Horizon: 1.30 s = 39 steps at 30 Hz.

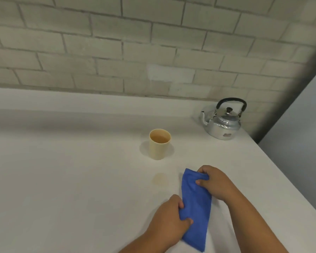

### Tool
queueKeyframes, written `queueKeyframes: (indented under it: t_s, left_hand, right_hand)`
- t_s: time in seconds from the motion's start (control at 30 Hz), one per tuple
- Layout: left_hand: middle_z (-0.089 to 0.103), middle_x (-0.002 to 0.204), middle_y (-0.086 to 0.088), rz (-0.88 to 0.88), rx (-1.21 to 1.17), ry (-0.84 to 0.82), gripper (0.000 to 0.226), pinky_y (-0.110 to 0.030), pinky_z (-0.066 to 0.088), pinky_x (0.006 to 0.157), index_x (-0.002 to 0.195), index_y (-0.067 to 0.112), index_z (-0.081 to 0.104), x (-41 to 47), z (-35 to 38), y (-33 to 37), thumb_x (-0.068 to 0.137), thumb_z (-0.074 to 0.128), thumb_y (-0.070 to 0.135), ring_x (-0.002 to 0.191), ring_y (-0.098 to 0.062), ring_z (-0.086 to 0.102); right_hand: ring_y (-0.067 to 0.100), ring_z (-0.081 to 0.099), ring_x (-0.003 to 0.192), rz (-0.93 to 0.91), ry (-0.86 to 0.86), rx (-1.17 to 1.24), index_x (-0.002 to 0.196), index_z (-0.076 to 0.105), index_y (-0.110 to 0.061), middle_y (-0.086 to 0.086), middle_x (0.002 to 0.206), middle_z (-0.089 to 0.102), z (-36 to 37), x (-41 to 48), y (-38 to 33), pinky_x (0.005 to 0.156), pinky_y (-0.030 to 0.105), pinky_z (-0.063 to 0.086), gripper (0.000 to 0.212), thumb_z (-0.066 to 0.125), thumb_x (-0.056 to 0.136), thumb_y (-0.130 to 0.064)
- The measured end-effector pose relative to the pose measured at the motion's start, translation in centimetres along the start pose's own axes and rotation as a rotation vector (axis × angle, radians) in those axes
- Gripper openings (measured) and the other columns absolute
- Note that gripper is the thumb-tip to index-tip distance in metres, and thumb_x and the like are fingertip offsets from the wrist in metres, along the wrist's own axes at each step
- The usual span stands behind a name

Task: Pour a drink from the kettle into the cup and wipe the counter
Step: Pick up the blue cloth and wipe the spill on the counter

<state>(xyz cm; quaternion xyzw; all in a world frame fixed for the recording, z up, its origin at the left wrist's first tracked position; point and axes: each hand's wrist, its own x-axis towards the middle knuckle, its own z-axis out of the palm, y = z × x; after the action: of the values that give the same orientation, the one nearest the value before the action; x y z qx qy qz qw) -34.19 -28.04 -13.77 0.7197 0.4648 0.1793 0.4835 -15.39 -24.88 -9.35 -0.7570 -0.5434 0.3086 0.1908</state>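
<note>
A cream cup (159, 148) stands upright on the white counter (71, 170), holding a brownish drink. At the back right sits a shiny metal kettle (223, 125) with a black handle, spout pointing left. A folded blue cloth (195, 207) lies lengthwise on the counter in front of me. My left hand (170, 216) grips its near left edge. My right hand (215, 181) pinches its far end. A faint brownish spill (160, 179) marks the counter just left of the cloth, in front of the cup.
A pale brick wall (135, 52) runs along the back of the counter. The counter's right edge (281, 170) slants from the kettle toward the lower right, with grey floor beyond it.
</note>
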Motion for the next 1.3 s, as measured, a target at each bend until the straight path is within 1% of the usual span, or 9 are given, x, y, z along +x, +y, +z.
queueKeyframes:
  t_s: [0.13, 0.23, 0.33, 0.53, 0.73, 0.97, 1.13, 1.23, 1.3]
  left_hand:
    - [0.055, 0.083, 0.006, 0.12, 0.29, 0.09, 0.019, -0.023, 0.041, 0.064, 0.086, 0.024, 0.05, 0.1, -1.1, 0.0, 0.079, 0.058, 0.04, 0.073, -0.011, 0.05]
    - [0.063, 0.093, -0.001, 0.219, 0.478, 0.298, 0.02, -0.034, 0.047, 0.076, 0.093, 0.018, 0.06, -0.5, -4.1, -1.6, 0.085, 0.052, 0.035, 0.087, -0.022, 0.056]
    - [0.069, 0.102, -0.014, 0.216, 0.656, 0.462, 0.04, -0.04, 0.054, 0.081, 0.102, 0.005, 0.066, -0.6, -8.2, -4.1, 0.086, 0.039, 0.03, 0.093, -0.034, 0.063]
    - [0.031, 0.151, -0.004, 0.006, 0.706, 0.398, 0.045, -0.038, 0.016, 0.115, 0.14, 0.015, 0.035, 0.1, -11.3, -9.0, 0.098, 0.033, 0.031, 0.141, -0.025, 0.022]
    - [0.031, 0.15, 0.003, 0.087, 0.643, 0.372, 0.042, -0.03, 0.017, 0.114, 0.139, 0.02, 0.037, 0.0, -12.7, -9.9, 0.097, 0.038, 0.03, 0.14, -0.016, 0.023]
    - [0.043, 0.143, -0.005, 0.084, 0.618, 0.396, 0.038, -0.033, 0.025, 0.111, 0.132, 0.012, 0.047, -0.4, -13.6, -10.2, 0.095, 0.047, 0.02, 0.134, -0.021, 0.037]
    - [0.057, 0.129, -0.013, 0.089, 0.638, 0.428, 0.071, -0.042, 0.043, 0.099, 0.121, 0.004, 0.058, -1.0, -14.4, -10.0, 0.096, 0.004, 0.043, 0.119, -0.029, 0.055]
    - [0.046, 0.141, -0.006, 0.081, 0.644, 0.396, 0.045, -0.036, 0.032, 0.108, 0.13, 0.01, 0.049, -1.1, -15.0, -10.2, 0.099, 0.026, 0.031, 0.131, -0.022, 0.042]
    - [0.055, 0.132, -0.009, 0.077, 0.663, 0.4, 0.052, -0.041, 0.041, 0.102, 0.123, 0.008, 0.057, -1.1, -15.2, -10.3, 0.097, 0.021, 0.034, 0.122, -0.026, 0.052]
  right_hand:
    - [0.023, 0.056, 0.097, 0.041, 0.2, -0.244, 0.11, 0.059, -0.02, 0.006, 0.111, 0.058, 1.9, 0.7, 0.7, 0.079, 0.033, 0.049, 0.031, 0.048, 0.083, -0.01]
    - [0.025, 0.036, 0.128, 0.003, 0.431, -0.301, 0.135, 0.041, -0.022, 0.007, 0.145, 0.037, 4.6, -0.8, 0.4, 0.102, 0.034, 0.035, 0.046, 0.047, 0.09, -0.027]
    - [0.029, 0.009, 0.144, 0.039, 0.308, -0.359, 0.145, 0.019, -0.017, 0.013, 0.157, 0.011, 8.0, -2.2, 0.2, 0.116, 0.042, 0.015, 0.069, 0.034, 0.09, -0.055]
    - [0.033, -0.004, 0.145, 0.041, 0.223, -0.492, 0.146, 0.005, -0.006, 0.019, 0.157, 0.001, 9.7, 0.1, -1.1, 0.118, 0.044, 0.003, 0.06, 0.024, 0.097, -0.035]
    - [0.021, -0.003, 0.146, -0.252, 0.099, -0.437, 0.147, 0.009, -0.013, 0.007, 0.159, 0.002, 11.1, 1.0, -1.8, 0.116, 0.032, -0.004, 0.054, 0.025, 0.097, -0.023]
    - [0.023, 0.0, 0.146, -0.161, 0.192, -0.401, 0.147, 0.01, -0.01, 0.009, 0.158, 0.005, 11.7, 2.4, -4.5, 0.117, 0.035, -0.002, 0.052, 0.023, 0.098, -0.021]
    - [0.019, -0.004, 0.146, -0.426, 0.041, -0.49, 0.148, 0.007, -0.016, 0.002, 0.158, 0.0, 14.8, 0.2, -5.0, 0.111, 0.028, -0.013, 0.055, 0.02, 0.096, -0.028]
    - [0.017, -0.004, 0.146, -0.34, 0.096, -0.462, 0.148, 0.007, -0.017, -0.001, 0.158, -0.002, 13.8, 0.3, -4.2, 0.111, 0.026, -0.012, 0.054, 0.022, 0.097, -0.028]
    - [0.02, -0.005, 0.145, -0.25, 0.141, -0.464, 0.148, 0.006, -0.013, 0.005, 0.159, -0.001, 13.8, 1.5, -5.6, 0.115, 0.03, -0.009, 0.054, 0.022, 0.097, -0.024]
